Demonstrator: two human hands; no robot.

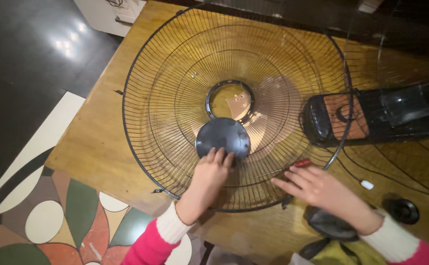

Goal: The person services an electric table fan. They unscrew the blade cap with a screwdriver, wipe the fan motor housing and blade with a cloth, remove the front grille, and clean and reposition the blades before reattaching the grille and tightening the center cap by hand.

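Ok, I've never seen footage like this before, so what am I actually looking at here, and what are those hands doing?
This is one picture from a camera worn on a person's head, looking down at their own two bare hands over a wooden table. No machine is involved.

Lying across the table is a large round wire fan guard with a ring-shaped opening in its middle. The left hand has its fingertips on a dark round plastic disc that sits on the guard just below that opening. The right hand rests flat and open near the guard's lower rim, beside a small red object; it holds nothing.

To the right lies a black fan motor housing, with a thin cable and a small black round knob nearby.
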